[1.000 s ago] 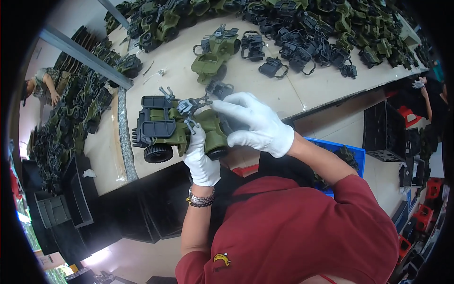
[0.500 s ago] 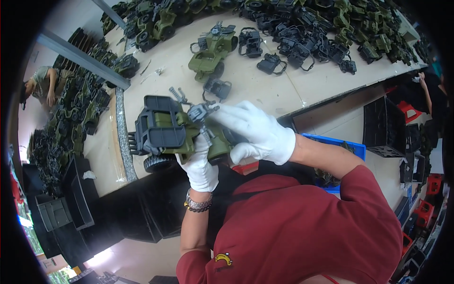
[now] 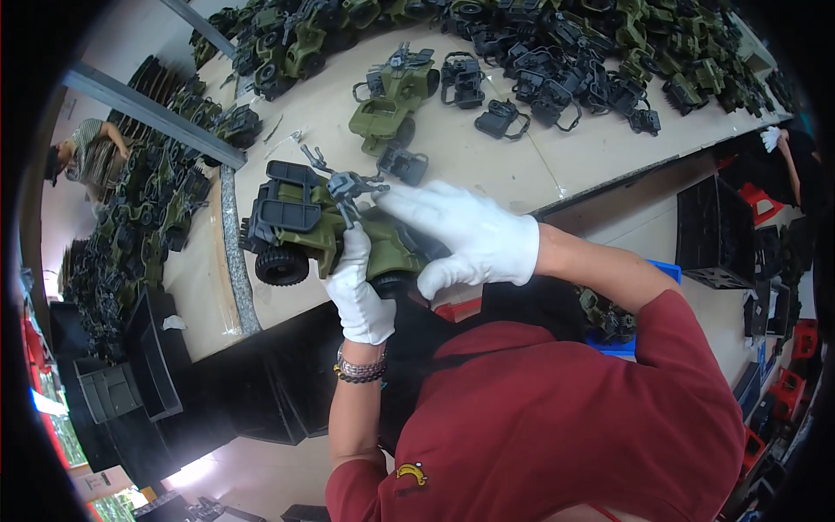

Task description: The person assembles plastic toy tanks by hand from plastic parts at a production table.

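A toy quad bike (image 3: 287, 217), olive green with dark grey racks and black wheels, is held tilted over the near table edge. My gloved left hand (image 3: 361, 291) is closed on its side, a finger reaching up to the grey handlebar (image 3: 346, 185). From the right, my gloved right hand (image 3: 474, 233) grips the front end, fingers over the top beside the handlebar and thumb lower down by the front wheel. Its fingertips are partly hidden behind the toy. Just beyond lies a loose dark grey rack part (image 3: 403, 163), next to another olive toy quad bike (image 3: 387, 109).
Dark grey rack parts (image 3: 544, 83) and many olive toy vehicles (image 3: 648, 43) are heaped at the back. A metal post (image 3: 156, 113) rises at the left. Black crates (image 3: 713, 230) stand at the right, a blue bin (image 3: 665, 271) beside my right arm. Another person (image 3: 91, 157) works far left.
The toy quad bike has tipped in my hands, its rear wheel now more visible and the handlebar shifted left. Both hands keep hold of it.
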{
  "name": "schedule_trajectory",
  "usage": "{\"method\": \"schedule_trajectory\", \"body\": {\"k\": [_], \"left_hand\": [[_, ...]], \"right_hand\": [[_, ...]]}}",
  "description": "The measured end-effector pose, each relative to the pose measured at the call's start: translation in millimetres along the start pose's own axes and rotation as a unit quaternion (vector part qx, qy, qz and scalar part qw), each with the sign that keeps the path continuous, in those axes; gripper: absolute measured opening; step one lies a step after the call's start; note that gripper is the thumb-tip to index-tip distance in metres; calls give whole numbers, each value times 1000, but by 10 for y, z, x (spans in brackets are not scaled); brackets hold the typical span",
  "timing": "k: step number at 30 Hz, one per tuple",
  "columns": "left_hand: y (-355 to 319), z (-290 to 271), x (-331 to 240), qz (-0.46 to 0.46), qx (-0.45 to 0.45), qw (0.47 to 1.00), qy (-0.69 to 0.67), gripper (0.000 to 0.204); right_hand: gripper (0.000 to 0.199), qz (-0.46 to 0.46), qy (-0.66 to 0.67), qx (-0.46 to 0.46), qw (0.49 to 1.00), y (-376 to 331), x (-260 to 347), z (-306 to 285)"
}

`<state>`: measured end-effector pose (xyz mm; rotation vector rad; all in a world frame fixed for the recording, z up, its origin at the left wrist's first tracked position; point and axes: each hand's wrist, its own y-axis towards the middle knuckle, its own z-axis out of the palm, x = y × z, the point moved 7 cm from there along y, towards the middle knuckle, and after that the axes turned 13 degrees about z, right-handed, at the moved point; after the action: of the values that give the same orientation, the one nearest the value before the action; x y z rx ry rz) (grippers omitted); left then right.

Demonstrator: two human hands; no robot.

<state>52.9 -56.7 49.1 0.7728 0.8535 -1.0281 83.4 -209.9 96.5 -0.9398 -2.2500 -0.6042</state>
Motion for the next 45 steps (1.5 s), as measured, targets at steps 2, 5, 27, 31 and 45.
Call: {"method": "schedule_trajectory", "body": {"k": [2,5,27,31,45], "left_hand": [[80,-42,-26,15,-16,999,-26,32],[97,8,-42,-48,-92,986,-128,35],[903,-1797,-796,-18,-108,992,-63,71],[1979,-2600,-3068,333,-245,908,-65,80],[837,-793,68,-48,-34,997,57,48]], "right_hand": [[114,-29,17,-62,998,16,9,-79],[116,-102,0,-171,980,-95,190,-245],[80,45,-112,-203,972,281,-291,-240],[47,85,-184,-251,947,770,-574,-401],[40,269,-224,-187,918,1089,-1182,-444]]}}
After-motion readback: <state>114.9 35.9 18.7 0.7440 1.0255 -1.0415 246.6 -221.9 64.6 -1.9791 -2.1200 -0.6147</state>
